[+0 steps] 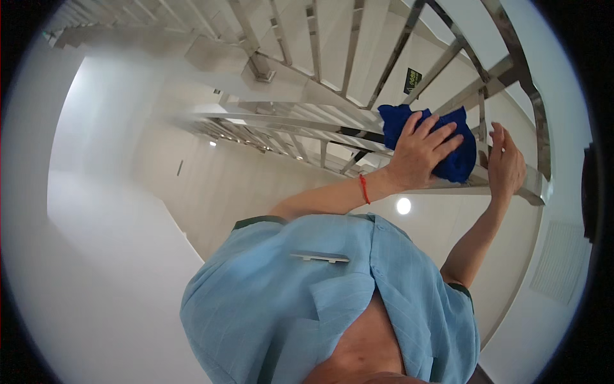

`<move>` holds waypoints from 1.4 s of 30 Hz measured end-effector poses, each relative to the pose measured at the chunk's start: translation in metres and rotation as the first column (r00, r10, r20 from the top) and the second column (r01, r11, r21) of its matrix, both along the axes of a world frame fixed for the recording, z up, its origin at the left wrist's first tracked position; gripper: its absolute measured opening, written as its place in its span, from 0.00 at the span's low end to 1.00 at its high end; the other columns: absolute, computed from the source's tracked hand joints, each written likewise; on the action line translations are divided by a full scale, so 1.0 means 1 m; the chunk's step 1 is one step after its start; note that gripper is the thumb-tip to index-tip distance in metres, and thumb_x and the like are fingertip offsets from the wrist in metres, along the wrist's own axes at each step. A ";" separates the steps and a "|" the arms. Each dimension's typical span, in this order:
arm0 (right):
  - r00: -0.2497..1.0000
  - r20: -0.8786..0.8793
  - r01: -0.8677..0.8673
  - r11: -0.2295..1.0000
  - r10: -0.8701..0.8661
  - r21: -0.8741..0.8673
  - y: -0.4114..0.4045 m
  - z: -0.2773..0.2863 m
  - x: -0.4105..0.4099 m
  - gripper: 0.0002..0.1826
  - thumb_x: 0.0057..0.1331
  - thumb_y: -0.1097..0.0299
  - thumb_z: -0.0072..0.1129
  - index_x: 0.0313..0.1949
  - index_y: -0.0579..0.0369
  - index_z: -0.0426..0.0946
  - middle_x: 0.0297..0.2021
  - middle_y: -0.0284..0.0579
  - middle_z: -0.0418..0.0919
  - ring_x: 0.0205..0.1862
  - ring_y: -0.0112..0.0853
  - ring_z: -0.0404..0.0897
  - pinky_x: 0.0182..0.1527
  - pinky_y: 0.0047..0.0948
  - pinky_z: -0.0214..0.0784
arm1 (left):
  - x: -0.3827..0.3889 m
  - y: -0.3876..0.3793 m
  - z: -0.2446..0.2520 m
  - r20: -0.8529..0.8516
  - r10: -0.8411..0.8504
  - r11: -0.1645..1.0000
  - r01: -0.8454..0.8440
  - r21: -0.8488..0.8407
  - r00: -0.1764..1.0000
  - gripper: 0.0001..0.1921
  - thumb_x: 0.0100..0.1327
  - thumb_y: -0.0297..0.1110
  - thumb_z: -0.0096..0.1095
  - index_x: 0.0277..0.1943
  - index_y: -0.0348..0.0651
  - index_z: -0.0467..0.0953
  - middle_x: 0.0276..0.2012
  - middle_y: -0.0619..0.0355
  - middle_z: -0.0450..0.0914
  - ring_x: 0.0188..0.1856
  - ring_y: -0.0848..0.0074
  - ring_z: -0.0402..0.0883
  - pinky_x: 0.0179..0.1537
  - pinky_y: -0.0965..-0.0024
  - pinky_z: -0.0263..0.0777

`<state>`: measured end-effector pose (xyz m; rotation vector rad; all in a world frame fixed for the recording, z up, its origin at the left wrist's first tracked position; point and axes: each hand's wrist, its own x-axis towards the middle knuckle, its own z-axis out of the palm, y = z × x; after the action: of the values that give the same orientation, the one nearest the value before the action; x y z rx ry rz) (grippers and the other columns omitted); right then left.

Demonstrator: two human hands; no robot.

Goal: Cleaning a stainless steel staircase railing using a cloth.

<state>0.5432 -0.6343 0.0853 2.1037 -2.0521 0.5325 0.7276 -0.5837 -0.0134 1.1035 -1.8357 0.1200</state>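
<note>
A dark blue cloth [458,161] lies against the metal stair railing [355,132]. My left hand [422,149], with a red cord bracelet [365,189] at the wrist, is spread over the cloth and presses it to the rail. The cloth hides the part of the rail beneath it. To the right, my right hand [507,161] is raised beside the railing's end, with its fingers bent and nothing seen in it. Whether it touches the metal cannot be told.
Shiny metal balusters [352,48] fan out across the top, and a curved rail [539,115] runs down on the right. A black sign with writing [412,81] shows behind them. A white wall [110,269] stands at the left, above a pale floor [225,182].
</note>
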 end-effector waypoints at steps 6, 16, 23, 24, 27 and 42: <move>0.998 0.068 0.012 0.999 -0.009 -0.030 -0.002 -0.006 0.008 0.32 0.74 0.37 0.33 0.50 0.45 0.82 0.38 0.40 0.86 0.40 0.39 0.85 0.44 0.37 0.73 | 0.088 0.017 -0.061 -0.096 0.128 0.992 -0.129 0.002 0.987 0.35 0.43 0.50 0.72 0.59 0.56 0.77 0.61 0.62 0.75 0.62 0.61 0.71 0.67 0.50 0.52; 0.990 0.115 0.087 0.996 -0.087 0.003 -0.015 -0.015 -0.004 0.30 0.73 0.38 0.40 0.49 0.46 0.84 0.35 0.39 0.86 0.36 0.29 0.85 0.39 0.31 0.73 | 0.314 0.046 -0.185 -0.134 0.527 0.841 -0.492 0.228 0.839 0.27 0.46 0.40 0.76 0.52 0.53 0.78 0.51 0.61 0.80 0.59 0.62 0.73 0.64 0.52 0.54; 0.977 0.194 0.087 0.996 -0.090 0.027 -0.013 -0.012 -0.002 0.30 0.72 0.37 0.41 0.52 0.46 0.83 0.36 0.37 0.86 0.35 0.24 0.84 0.36 0.26 0.77 | 0.348 0.041 -0.188 -0.071 0.529 0.814 -0.483 0.323 0.845 0.23 0.51 0.42 0.72 0.51 0.49 0.79 0.50 0.56 0.80 0.58 0.61 0.74 0.64 0.54 0.56; 0.980 0.181 0.081 0.997 -0.081 0.008 -0.015 -0.013 -0.004 0.30 0.72 0.37 0.41 0.53 0.45 0.82 0.36 0.37 0.86 0.34 0.24 0.84 0.34 0.26 0.77 | 0.347 0.040 -0.189 -0.050 0.547 0.797 -0.502 0.335 0.836 0.23 0.50 0.41 0.72 0.51 0.49 0.79 0.50 0.56 0.80 0.59 0.61 0.74 0.64 0.54 0.56; 0.978 0.205 0.044 0.997 -0.030 -0.067 -0.013 -0.014 -0.003 0.29 0.72 0.38 0.42 0.53 0.44 0.82 0.36 0.38 0.86 0.32 0.25 0.85 0.30 0.25 0.77 | 0.345 0.043 -0.185 -0.089 0.518 0.822 -0.465 0.329 0.851 0.24 0.49 0.40 0.74 0.51 0.50 0.79 0.50 0.56 0.80 0.59 0.61 0.73 0.64 0.55 0.56; 0.591 0.267 -0.734 0.644 0.762 -0.213 0.032 -0.116 0.224 0.11 0.58 0.74 0.63 0.42 0.55 0.79 0.41 0.50 0.81 0.47 0.49 0.78 0.52 0.45 0.70 | 0.369 0.043 -0.196 -0.073 0.535 0.816 -0.493 0.301 0.842 0.28 0.45 0.42 0.75 0.51 0.50 0.78 0.46 0.57 0.80 0.55 0.60 0.74 0.60 0.54 0.58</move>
<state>0.7671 -0.6024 -0.0310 2.9419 -1.0741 1.1259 1.0970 -0.5408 -0.2091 1.7454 -1.3966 0.0958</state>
